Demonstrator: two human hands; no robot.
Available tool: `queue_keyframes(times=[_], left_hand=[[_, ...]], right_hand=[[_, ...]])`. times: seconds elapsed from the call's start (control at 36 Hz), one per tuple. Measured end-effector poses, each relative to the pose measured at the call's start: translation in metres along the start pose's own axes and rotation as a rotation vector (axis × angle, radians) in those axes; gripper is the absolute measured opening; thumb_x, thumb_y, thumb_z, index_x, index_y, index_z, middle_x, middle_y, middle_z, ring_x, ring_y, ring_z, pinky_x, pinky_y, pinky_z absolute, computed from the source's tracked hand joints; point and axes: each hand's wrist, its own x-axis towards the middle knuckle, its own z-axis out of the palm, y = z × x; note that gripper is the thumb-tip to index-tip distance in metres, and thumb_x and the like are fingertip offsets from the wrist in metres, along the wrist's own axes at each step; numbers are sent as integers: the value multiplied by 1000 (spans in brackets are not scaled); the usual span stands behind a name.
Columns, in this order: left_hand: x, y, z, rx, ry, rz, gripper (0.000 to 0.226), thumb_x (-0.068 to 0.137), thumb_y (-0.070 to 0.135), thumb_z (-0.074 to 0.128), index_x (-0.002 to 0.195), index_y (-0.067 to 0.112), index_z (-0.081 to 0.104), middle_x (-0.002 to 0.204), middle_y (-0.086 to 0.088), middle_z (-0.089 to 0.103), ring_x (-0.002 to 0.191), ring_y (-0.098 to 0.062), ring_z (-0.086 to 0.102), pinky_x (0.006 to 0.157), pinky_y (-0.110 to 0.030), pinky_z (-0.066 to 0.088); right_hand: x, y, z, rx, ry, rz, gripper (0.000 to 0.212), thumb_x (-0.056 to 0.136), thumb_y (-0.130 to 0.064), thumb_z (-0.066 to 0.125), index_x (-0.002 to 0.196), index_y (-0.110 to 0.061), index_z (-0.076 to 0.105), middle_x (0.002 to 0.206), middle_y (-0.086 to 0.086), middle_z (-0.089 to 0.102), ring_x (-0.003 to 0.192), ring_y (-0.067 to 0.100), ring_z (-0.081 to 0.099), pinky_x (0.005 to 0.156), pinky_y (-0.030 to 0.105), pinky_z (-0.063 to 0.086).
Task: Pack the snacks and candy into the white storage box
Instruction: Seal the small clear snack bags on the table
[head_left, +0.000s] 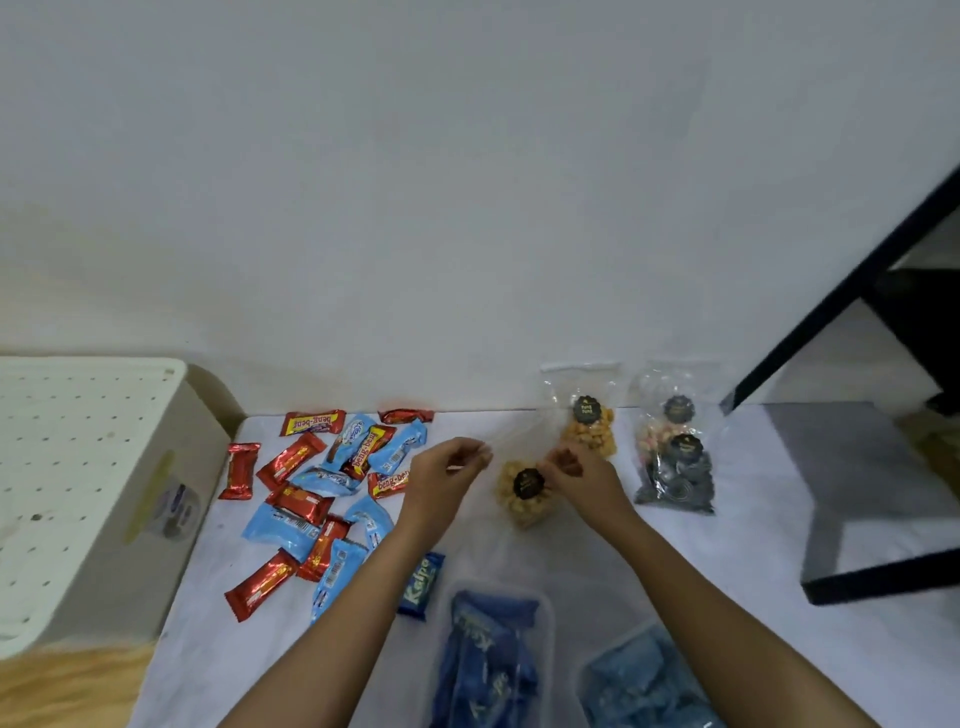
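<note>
Both hands work over the middle of the white-covered bench (519, 571). The left hand (447, 473) and right hand (582, 475) have their fingers pinched on the crinkly clear film of a bag of golden puffed snacks (522, 496), which bears a round black scalloped label. A second such bag (589, 423) and a bag of dark and pale candy (675, 457) stand at the far edge against the wall. Glossy red and pale blue foil bars (317, 499) lie scattered toward the left edge. The white storage box (88, 499), rigid perforated plastic, sits beyond that left edge. Two clear tubs of blue wrappers (491, 660) sit at the near edge.
</note>
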Motion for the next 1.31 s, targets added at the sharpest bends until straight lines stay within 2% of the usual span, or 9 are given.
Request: queue_keyframes(times=[0.08,0.17,0.31,0.44,0.61,0.92,1.0,1.19,1.31], left_hand=[[1,12,8,-21,-80,52,11,82,12,68,92,16,70,85,6,69,79,-3,65,73,-12,51],[0,23,16,-62,-153,40,11,82,14,68,91,18,71,85,11,69,80,-3,66,74,-11,51],[-7,25,24,-117,-122,2,16,78,15,73,94,12,73,86,9,71,80,-2,67,74,-12,52],[-18,24,31,-204,-89,-31,12,81,10,68,90,17,73,88,5,72,80,-2,67,77,-17,53],[-24,25,35,-154,-101,30,16,81,6,67,96,10,73,90,4,71,81,3,67,78,-12,51],[-34,20,28,-92,-122,40,8,88,6,60,88,12,65,83,7,64,74,4,59,69,-4,44],[-39,20,30,-25,-130,79,9,89,7,57,87,14,62,84,7,62,80,-3,56,71,-3,41],[-47,26,39,37,-127,188,14,87,-2,54,81,10,58,80,-1,59,77,-5,54,71,-5,40],[-47,30,46,36,-139,166,14,87,-2,54,81,9,59,78,1,57,75,-5,53,69,-4,39]], right_hand=[[-10,1,-24,5,6,-6,11,83,-21,69,92,-15,66,86,-5,65,80,5,59,74,15,45],[-20,0,-48,-26,47,-63,14,82,-11,70,77,-23,65,72,-12,62,67,-4,58,66,11,42],[-40,1,-70,-134,7,-66,7,83,-15,69,76,-13,71,59,-13,57,54,-4,51,53,8,37],[-54,12,-72,-101,26,-47,9,86,-15,66,87,-11,74,77,0,70,71,6,62,73,24,51],[-63,14,-70,-94,38,-58,17,85,-12,66,101,-8,72,85,-4,69,67,-11,62,75,18,51],[-78,7,-68,-176,-67,-119,14,89,-19,61,78,-25,67,77,-4,71,73,8,65,66,15,48],[-81,7,-65,-224,-85,-111,17,89,-22,60,74,-27,62,77,-2,70,70,9,64,65,21,48],[-84,8,-68,-207,-42,-86,21,81,-26,56,62,-29,49,75,18,62,75,33,56,64,33,38],[-86,12,-72,-239,-22,-81,21,82,-26,55,63,-30,49,75,12,63,75,31,57,66,37,43]])
